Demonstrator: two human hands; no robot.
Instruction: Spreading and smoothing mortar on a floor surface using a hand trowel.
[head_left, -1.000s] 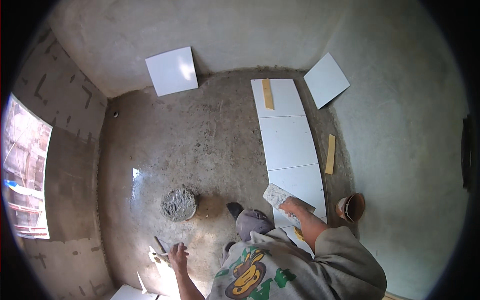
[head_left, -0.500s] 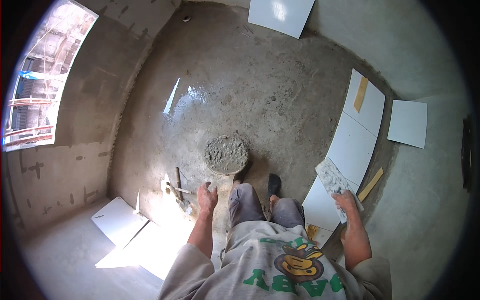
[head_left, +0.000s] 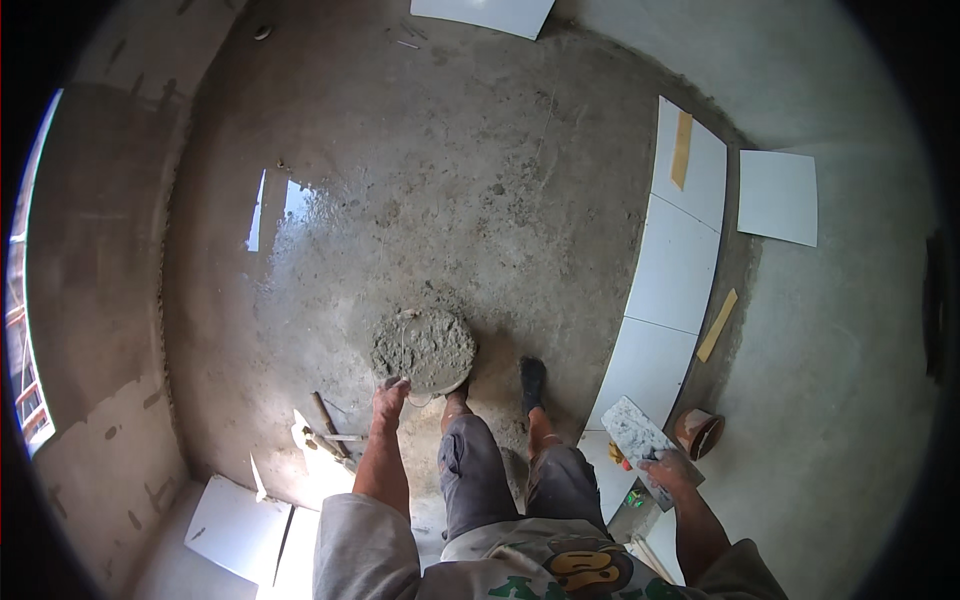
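A round bucket of grey mortar [head_left: 425, 349] stands on the wet concrete floor just in front of my feet. My left hand [head_left: 388, 399] reaches down and touches the bucket's near rim; whether the fingers grip it I cannot tell. My right hand [head_left: 668, 468] is closed on the handle of a flat trowel [head_left: 637, 432] smeared with mortar, held out to my right above the laid white tiles [head_left: 672, 278].
A row of white tiles runs along the right wall, with two wooden strips [head_left: 682, 150] on and beside it. A small brown pot [head_left: 699, 432] sits near the trowel. Hand tools [head_left: 328, 432] lie at the left. Loose tiles [head_left: 240, 528] lean at walls.
My view has swung left and down toward the mortar bucket. My left hand has moved from the tools on the floor up to the bucket's rim. The right hand still carries the trowel.
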